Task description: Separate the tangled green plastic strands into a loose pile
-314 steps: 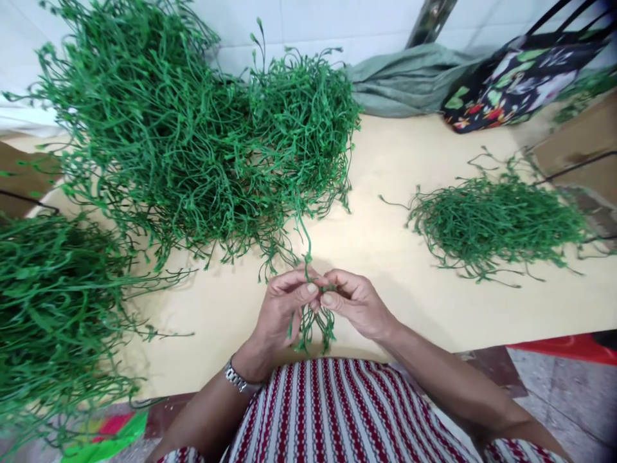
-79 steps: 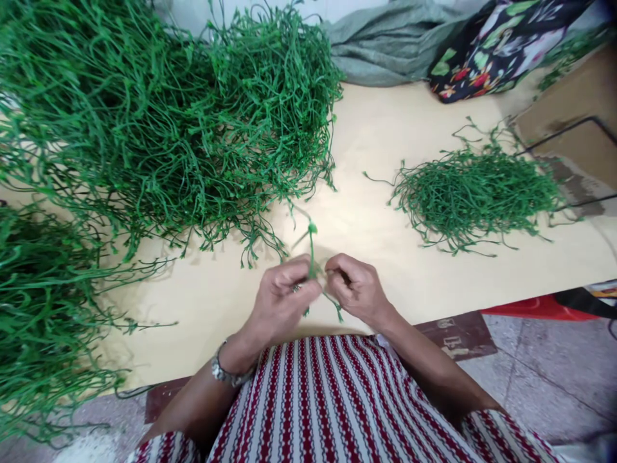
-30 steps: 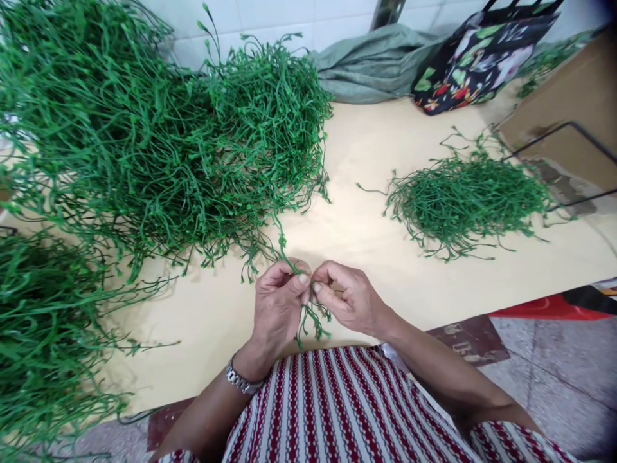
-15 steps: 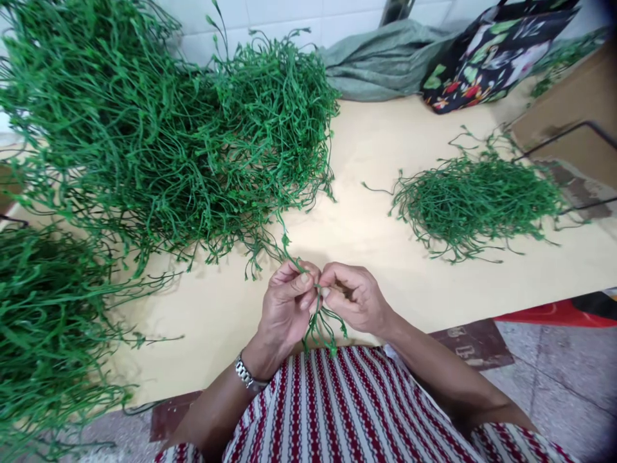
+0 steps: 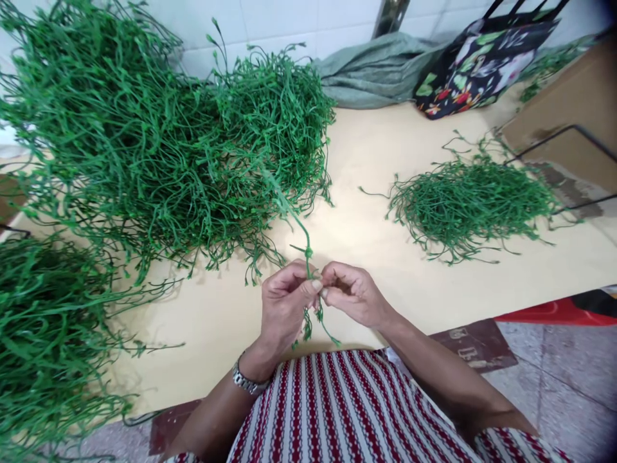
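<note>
Between my two hands is a green artificial plant stem (image 5: pixel 308 249), with its upper end slanting up and to the left and its thin sprigs hanging below my fingers. My left hand (image 5: pixel 290 301) is closed, pinching the stem between thumb and fingers. Right beside it, my right hand (image 5: pixel 354 292) is also closed, its thumb and fingertips pressed together at the same stem. Exactly what the right fingertips grip is too small to make out. A large heap of green stems (image 5: pixel 159 148) lies beyond my hands to the left.
Another pile of stems (image 5: pixel 43 334) covers the table's left side. A smaller pile (image 5: pixel 475 199) lies on the right, near a cardboard box (image 5: pixel 569 109) with a black wire frame. At the back are a grey-green sack (image 5: pixel 371 71) and a flowered bag (image 5: pixel 477 71).
The stem's upper end has swung up and stands longer above my left hand. The sprigs below are bunched closer together. My hands stay in nearly the same place.
</note>
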Action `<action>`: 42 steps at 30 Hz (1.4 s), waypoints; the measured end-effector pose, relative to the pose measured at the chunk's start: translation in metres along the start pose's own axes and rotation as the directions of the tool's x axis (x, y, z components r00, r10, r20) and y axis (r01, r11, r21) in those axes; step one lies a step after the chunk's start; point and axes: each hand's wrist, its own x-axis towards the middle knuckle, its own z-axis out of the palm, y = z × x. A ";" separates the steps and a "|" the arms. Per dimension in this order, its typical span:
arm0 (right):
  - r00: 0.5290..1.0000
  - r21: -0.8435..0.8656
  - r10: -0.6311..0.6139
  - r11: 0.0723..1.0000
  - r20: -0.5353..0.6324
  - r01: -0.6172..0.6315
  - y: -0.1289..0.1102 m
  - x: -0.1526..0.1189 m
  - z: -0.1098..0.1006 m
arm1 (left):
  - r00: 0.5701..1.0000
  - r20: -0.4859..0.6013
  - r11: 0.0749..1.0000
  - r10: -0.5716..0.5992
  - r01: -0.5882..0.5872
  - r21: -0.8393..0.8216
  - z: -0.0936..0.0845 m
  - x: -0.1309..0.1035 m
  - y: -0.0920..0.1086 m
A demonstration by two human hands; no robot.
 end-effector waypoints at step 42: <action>0.674 -0.975 -0.720 0.017 -0.166 -0.222 -0.012 -0.003 -0.211 | 0.970 0.009 0.955 -0.243 0.241 -0.176 -0.003 0.015 0.018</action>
